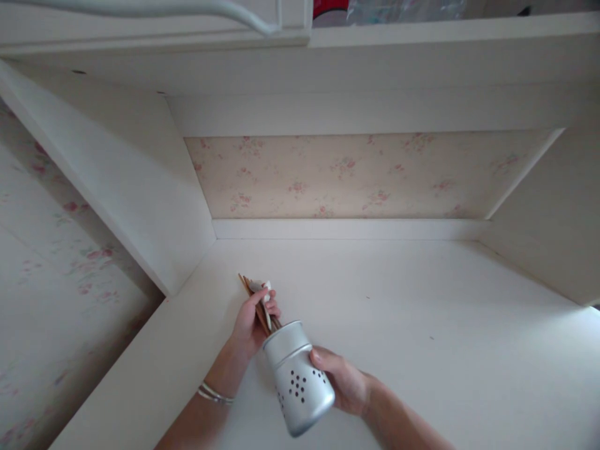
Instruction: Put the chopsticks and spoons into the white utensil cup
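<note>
You are looking down into a white alcove: a bare white worktop (398,312) runs back to a wall of pale floral wallpaper (356,175), with white side panels at left and right and a white shelf overhead.

Your right hand (344,381) is wrapped around the side of a silver metal utensil holder (300,378), thumb across its punched holes, gripping it firmly. The holder is tipped over, its closed bottom toward you and its open mouth pointing away toward the back-left corner of the worktop. It hangs near the front edge, left of the middle.

Your left hand (250,325) is just beyond the holder's mouth, fingers curled closed around a bundle of brown wooden chopsticks (255,300) and something white among them; what that white piece is cannot be told. The chopsticks reach from the mouth out past your fingers toward the left side panel (131,187). A silver bracelet (214,394) sits on your left wrist.
</note>
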A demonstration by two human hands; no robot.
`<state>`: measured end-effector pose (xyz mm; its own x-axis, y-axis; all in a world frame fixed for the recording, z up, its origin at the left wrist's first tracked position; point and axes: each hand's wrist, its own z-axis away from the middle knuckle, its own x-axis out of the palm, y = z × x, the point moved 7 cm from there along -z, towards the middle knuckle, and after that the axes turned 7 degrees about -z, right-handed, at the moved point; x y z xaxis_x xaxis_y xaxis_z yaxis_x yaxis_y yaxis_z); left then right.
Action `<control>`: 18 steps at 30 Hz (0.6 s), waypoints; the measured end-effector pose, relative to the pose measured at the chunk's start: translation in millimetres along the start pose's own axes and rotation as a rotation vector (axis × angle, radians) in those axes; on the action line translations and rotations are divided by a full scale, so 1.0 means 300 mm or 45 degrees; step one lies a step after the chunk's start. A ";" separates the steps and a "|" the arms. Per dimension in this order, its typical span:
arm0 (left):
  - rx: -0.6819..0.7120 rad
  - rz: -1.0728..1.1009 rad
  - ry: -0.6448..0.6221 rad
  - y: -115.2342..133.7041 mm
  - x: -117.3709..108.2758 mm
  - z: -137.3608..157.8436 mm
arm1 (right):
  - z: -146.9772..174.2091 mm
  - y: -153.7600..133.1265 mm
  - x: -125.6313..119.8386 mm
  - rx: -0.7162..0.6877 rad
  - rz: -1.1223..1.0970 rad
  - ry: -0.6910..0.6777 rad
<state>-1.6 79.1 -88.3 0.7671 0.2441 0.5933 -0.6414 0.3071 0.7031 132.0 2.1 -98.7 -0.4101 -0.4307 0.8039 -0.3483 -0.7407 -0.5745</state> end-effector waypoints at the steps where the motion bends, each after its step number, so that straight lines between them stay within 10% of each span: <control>1: 0.079 -0.083 0.025 0.037 -0.003 -0.018 | -0.002 0.003 -0.002 0.006 0.010 -0.004; 18: 0.227 -1.865 0.766 0.558 -0.320 -0.442 | -0.018 0.017 -0.037 0.059 -0.090 -0.107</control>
<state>-181.3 229.0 -79.5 0.5594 0.1728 -0.8107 0.6617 0.4959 0.5623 130.1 5.8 -111.4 -0.3130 -0.4171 0.8532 -0.3337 -0.7928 -0.5100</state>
